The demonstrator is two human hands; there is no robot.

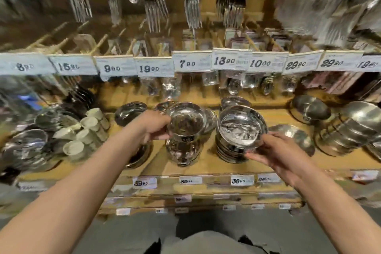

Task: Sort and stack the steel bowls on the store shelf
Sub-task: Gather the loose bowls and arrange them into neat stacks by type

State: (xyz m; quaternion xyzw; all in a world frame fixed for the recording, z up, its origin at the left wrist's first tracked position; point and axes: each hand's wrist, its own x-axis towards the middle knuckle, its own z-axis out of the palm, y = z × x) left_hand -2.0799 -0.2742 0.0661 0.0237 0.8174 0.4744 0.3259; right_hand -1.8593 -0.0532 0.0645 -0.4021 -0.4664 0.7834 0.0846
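Steel bowls, two lifted: left hand (151,128) grips one bowl (185,118), right hand (276,151) pinches another (242,128). Stacks beneath each blur; counts unclear.

The steel bowls (242,128) are shiny silver with mirror reflections. The shelf (206,163) is yellowish tan. The price tags (192,64) are pale white with black numerals.
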